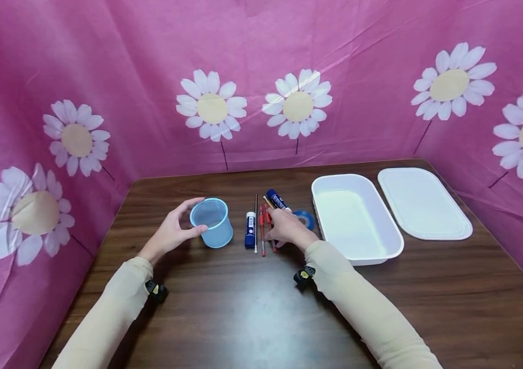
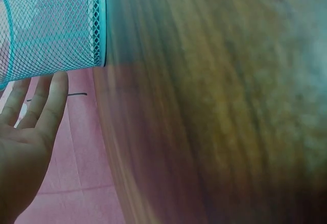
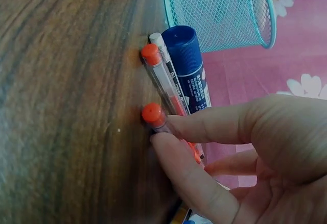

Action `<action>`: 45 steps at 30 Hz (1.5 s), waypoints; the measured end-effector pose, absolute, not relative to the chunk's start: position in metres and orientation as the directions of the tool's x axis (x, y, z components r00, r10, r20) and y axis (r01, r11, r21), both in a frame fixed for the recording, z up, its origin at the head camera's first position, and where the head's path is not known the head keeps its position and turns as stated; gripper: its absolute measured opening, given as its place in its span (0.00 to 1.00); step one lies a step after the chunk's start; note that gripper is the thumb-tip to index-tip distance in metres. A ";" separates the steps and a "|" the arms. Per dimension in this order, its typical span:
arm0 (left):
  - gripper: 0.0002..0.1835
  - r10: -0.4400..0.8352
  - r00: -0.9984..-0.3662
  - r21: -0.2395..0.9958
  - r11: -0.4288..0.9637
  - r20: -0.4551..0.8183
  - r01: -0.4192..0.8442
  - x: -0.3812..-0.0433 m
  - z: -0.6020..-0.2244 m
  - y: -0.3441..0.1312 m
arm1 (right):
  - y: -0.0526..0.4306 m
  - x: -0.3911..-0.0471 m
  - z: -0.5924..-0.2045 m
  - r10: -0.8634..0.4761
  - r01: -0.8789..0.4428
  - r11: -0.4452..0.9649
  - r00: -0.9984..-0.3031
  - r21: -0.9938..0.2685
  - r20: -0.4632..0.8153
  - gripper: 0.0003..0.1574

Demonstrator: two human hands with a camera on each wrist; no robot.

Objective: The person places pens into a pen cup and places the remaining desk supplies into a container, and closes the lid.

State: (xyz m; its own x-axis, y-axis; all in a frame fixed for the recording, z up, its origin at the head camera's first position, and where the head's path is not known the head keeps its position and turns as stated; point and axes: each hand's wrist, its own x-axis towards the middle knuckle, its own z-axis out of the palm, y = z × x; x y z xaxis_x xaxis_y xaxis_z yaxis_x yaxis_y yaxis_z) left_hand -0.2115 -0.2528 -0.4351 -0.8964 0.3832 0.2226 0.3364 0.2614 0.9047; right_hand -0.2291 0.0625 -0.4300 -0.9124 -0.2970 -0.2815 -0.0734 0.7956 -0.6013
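Observation:
My left hand is at the left side of a light blue mesh pen cup, which stands upright. Its fingers look fairly straight in the left wrist view, with fingertips at the cup's side. Between thumb and index finger, my right hand pinches the red end of a clear-barrelled red pen. A second red pen lies beside it, then a thin dark pencil and a blue-and-white glue stick. Another glue stick lies just beyond the right hand, partly covered.
A blue tape roll lies right of the right hand, partly hidden. Beside it stands a white plastic tub, with its flat white lid farther right. Pink flowered cloth hangs behind the brown wooden table.

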 end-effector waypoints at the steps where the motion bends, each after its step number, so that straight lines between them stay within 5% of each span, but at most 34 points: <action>1: 0.39 0.378 -0.898 0.905 0.261 0.223 0.335 -0.212 -0.435 -0.253 | 0.062 -0.230 -0.430 -0.305 -0.076 0.794 -0.908 -0.603 -0.287 0.35; 10: 0.39 0.390 -0.902 0.902 0.295 0.187 0.315 -0.214 -0.431 -0.255 | 0.061 -0.232 -0.425 -0.332 -0.071 0.797 -0.881 -0.600 -0.337 0.18; 16: 0.39 0.413 -0.902 0.905 0.324 0.126 0.275 -0.222 -0.422 -0.254 | 0.064 -0.235 -0.421 -0.345 -0.092 0.808 -0.874 -0.581 -0.342 0.16; 26: 0.39 0.424 -0.899 0.876 0.387 0.109 0.288 -0.222 -0.415 -0.253 | 0.070 -0.241 -0.381 -0.367 -0.096 0.750 -0.884 -0.655 -0.290 0.36; 32: 0.39 0.409 -0.905 0.877 0.383 0.119 0.289 -0.219 -0.417 -0.256 | 0.071 -0.248 -0.359 -0.501 -0.075 0.572 -0.820 -0.817 -0.276 0.37; 39: 0.38 0.409 -0.904 0.843 0.436 0.125 0.314 -0.217 -0.416 -0.256 | 0.070 -0.256 -0.350 -0.606 -0.007 0.312 -0.771 -0.950 -0.194 0.54; 45: 0.39 0.415 -0.900 0.841 0.434 0.131 0.322 -0.217 -0.418 -0.255 | 0.069 -0.257 -0.339 -0.616 -0.025 0.237 -0.777 -0.971 -0.130 0.65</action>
State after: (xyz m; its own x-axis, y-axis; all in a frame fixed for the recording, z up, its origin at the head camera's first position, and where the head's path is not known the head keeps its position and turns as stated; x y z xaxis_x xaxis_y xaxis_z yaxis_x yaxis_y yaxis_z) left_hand -0.2174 -0.2554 -0.4176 -0.9004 0.4149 0.1307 0.3222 0.4342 0.8412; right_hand -0.2568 0.0690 -0.3388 -0.7766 -0.6164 -0.1301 -0.0250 0.2365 -0.9713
